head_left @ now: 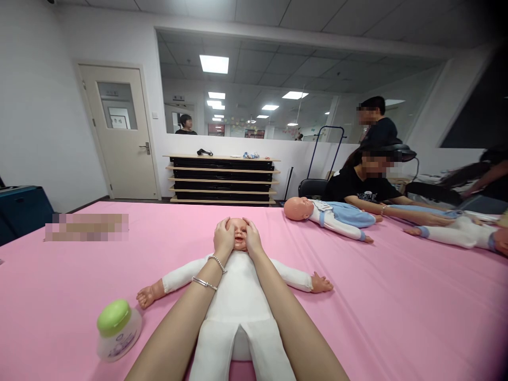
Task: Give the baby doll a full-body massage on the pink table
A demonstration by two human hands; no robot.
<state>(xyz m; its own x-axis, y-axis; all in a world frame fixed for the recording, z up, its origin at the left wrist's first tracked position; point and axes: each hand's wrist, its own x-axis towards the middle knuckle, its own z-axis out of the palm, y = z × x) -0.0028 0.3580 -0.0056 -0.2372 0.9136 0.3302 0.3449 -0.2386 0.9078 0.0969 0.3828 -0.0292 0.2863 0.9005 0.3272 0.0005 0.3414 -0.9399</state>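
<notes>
A baby doll (241, 286) with a white cloth body lies on its back, arms spread out to both sides. My left hand (224, 236) cups one side of the doll's head (239, 241), its fingers curved over the forehead and temple. On the opposite side my right hand (253, 236) holds the head in the same way. Between the hands the doll's nose and mouth show; parts of its forehead and cheeks are covered. Two bracelets circle my left wrist and forearm. Near the doll's hand on the left stands a cream jar (119, 329) with a green lid.
A pink sheet (166, 222) covers the table. At the right lie a doll in blue and white clothes (337, 212) and another doll (468, 233), with a seated person (365, 180) reaching over them. A black shelf unit (222, 180) stands behind.
</notes>
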